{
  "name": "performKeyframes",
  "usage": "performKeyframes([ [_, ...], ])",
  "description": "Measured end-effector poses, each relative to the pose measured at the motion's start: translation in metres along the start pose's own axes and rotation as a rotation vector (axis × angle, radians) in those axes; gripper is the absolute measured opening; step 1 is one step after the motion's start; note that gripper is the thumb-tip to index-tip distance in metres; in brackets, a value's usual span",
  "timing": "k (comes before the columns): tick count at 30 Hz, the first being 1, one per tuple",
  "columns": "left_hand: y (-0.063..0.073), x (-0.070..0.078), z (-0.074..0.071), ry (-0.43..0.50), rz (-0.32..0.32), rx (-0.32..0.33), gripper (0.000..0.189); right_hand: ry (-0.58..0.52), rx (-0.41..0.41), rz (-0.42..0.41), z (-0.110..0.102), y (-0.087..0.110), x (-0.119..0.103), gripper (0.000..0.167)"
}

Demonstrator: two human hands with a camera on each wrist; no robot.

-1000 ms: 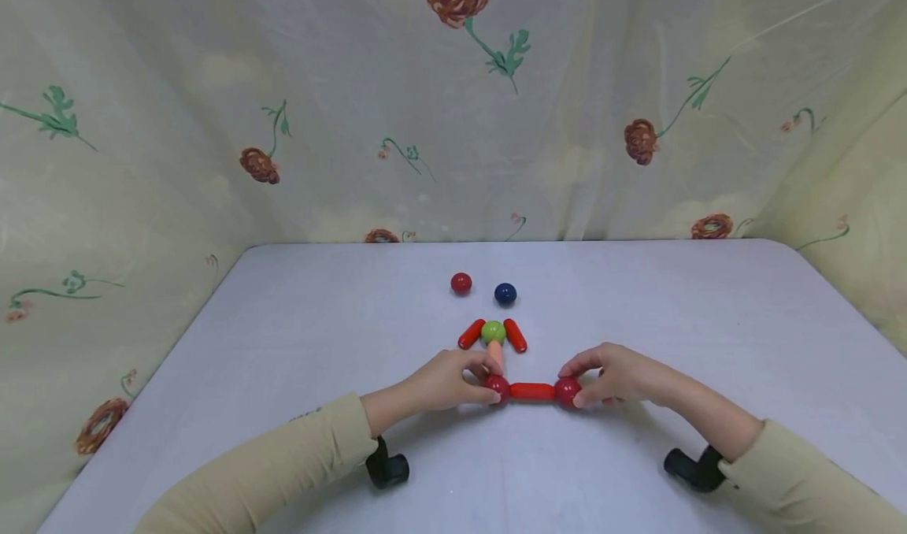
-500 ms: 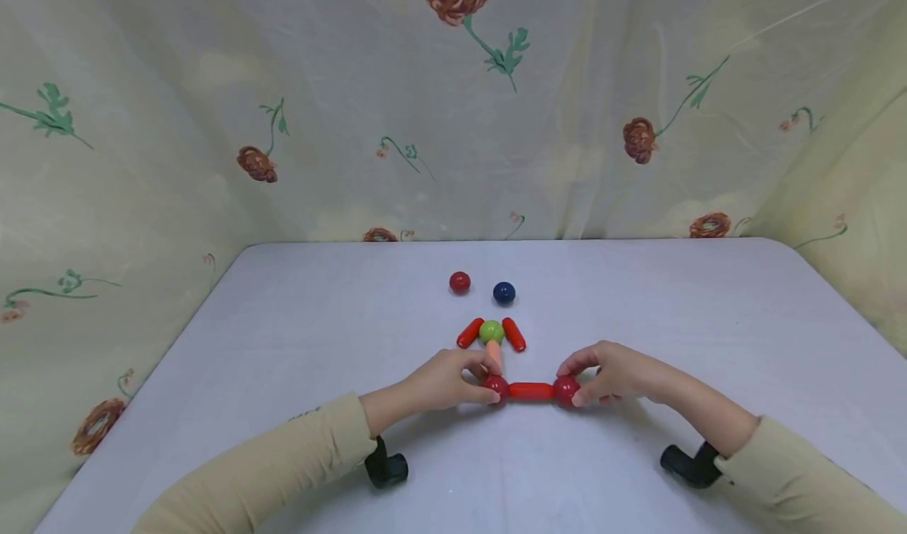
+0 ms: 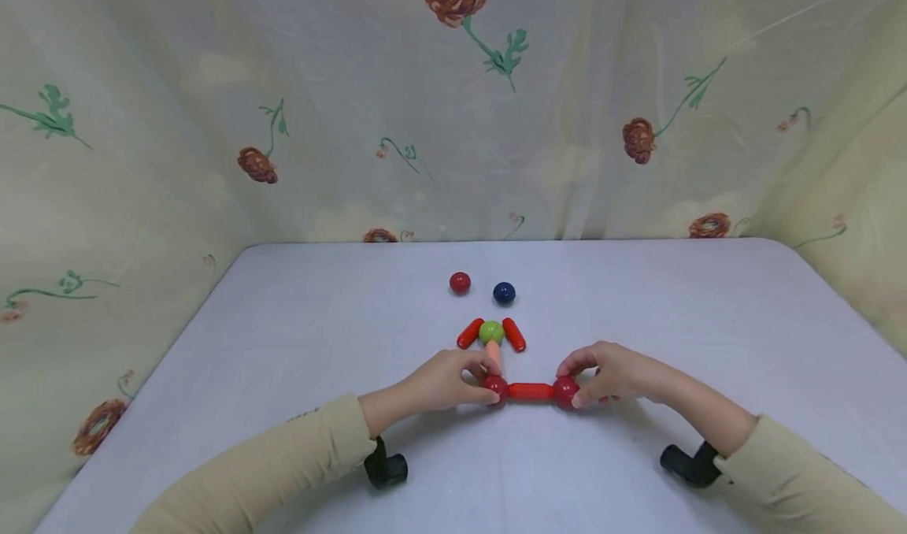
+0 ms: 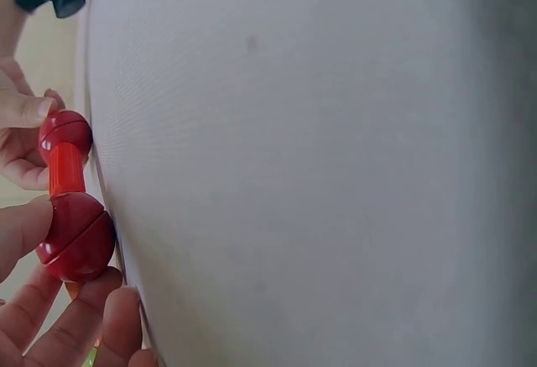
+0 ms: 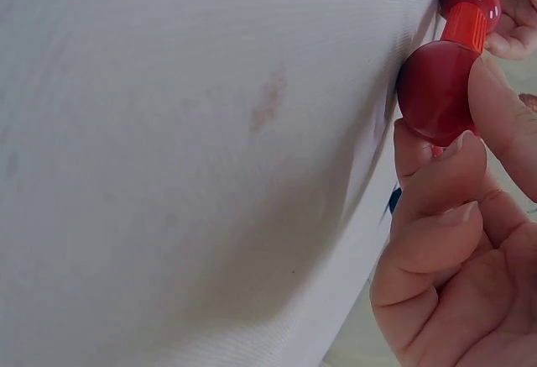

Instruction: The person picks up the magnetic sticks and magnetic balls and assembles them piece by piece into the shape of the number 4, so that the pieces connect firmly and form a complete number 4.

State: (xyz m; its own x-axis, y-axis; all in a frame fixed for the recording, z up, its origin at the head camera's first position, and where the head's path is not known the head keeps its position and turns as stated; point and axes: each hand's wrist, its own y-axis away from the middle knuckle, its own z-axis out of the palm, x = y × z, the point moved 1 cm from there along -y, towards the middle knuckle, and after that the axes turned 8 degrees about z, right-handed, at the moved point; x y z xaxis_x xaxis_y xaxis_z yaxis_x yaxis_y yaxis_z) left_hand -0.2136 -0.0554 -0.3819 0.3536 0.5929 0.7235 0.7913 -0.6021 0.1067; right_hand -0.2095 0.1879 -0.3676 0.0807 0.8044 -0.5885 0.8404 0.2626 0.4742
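Low on the table, a red rod (image 3: 531,392) lies between two dark red balls and meets both. My left hand (image 3: 446,380) pinches the left ball (image 4: 77,237) between thumb and fingers. On the other end, my right hand (image 3: 623,372) pinches the right ball (image 5: 438,91) the same way. A peach-coloured rod (image 3: 494,354) runs up from the left ball to a green ball (image 3: 491,331); its lower end is partly hidden by my left fingers. Two short red rods slant beside the green ball, a left one (image 3: 471,334) and a right one (image 3: 514,335).
Farther back on the white-covered table (image 3: 340,305) sit a loose red ball (image 3: 460,283) and a dark blue ball (image 3: 505,293). A flowered curtain (image 3: 340,109) hangs behind the table and along its sides. Black wrist cameras hang below both sleeves.
Almost nothing differs. The whole view shifts very slightly, while both hands keep their pinch on the two red balls at the rod's ends.
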Motion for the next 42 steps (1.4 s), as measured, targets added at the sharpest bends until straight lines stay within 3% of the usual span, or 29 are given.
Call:
performKeyframes([
  [16, 0.003, -0.001, -0.001, -0.010, 0.003, -0.006, 0.025, 0.006, -0.055, 0.011, 0.001, -0.004, 0.000, 0.039],
  [23, 0.002, 0.000, -0.001, -0.005, -0.006, -0.008, 0.025, 0.015, -0.138, 0.005, -0.011, -0.009, -0.004, 0.048],
  [31, 0.000, 0.000, -0.001, -0.002, -0.015, -0.005, 0.025, 0.018, -0.174, 0.026, -0.029, -0.030, -0.016, 0.044],
  [35, 0.000, 0.000, -0.001, -0.006, -0.011, -0.005, 0.026, 0.014, -0.158, 0.028, -0.034, -0.043, -0.020, 0.043],
  [42, 0.001, 0.000, -0.002, -0.015, 0.007, -0.018, 0.025, 0.073, -0.053, -0.015, -0.026, -0.064, -0.027, 0.043],
])
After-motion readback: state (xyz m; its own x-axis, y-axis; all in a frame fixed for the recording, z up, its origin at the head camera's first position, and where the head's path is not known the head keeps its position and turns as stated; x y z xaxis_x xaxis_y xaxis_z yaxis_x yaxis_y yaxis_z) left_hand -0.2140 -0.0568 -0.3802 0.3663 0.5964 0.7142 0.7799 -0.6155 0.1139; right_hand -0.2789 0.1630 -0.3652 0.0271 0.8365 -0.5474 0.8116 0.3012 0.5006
